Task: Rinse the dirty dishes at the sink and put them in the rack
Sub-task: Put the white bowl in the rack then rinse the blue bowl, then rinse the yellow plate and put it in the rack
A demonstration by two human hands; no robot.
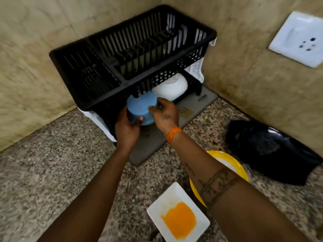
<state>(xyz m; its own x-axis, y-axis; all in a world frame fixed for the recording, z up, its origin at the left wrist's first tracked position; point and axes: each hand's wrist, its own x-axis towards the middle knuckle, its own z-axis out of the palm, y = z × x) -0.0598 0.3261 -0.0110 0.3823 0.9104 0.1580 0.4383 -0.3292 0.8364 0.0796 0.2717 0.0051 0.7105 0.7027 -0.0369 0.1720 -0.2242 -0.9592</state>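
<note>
Both hands are on the blue bowl [141,109], which is turned upside down with its flat base facing the camera: the left hand [126,132] cups its near side from below, fingers curled round the wall, and the right hand [164,113] grips the rim on the right side, an orange band at that wrist. Held this way, the bowl can be slid mouth-down into the lower tier of the black rack [132,55], probably so water can drain out of it. It sits at the mouth of that tier, partly under the upper basket's front edge, and whether it already rests on the tier I cannot tell. Just beside it, further in, a white bowl [172,89] lies inverted on the same tier. The rack stands on a grey drain mat [153,144] in the far corner of the speckled surface [52,172], against the walls. Near the front edge wait a white square plate [167,201] smeared with orange and a yellow plate [232,163] partly under the right forearm, both apparently still to be rinsed. A black bag [267,147] lies at the right edge, below a wall socket [298,39].
</note>
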